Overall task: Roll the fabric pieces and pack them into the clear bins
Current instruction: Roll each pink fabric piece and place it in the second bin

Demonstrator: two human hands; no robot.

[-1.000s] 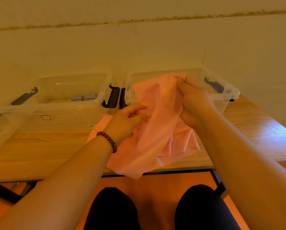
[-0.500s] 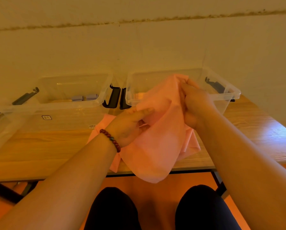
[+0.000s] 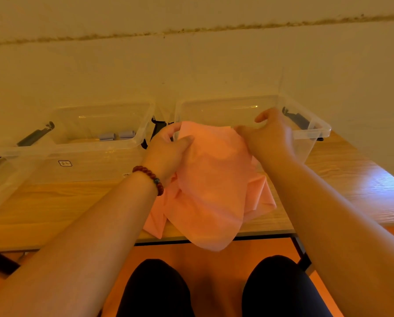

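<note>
A wooden worktop carries two clear bins side by side: the left bin and the right bin. A pink fabric is held up before the right bin, its lower part draping over the worktop's front edge. The left hand and right hand each grip a top corner. Two gray rolls lie in the left bin. A beaded bracelet circles the left wrist.

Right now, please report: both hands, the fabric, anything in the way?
Left hand, right hand: both grip pink fabric at top edge. Fabric not rolled yet, drapes over table edge. Just behind, right bin; no obstruction seen.
</note>
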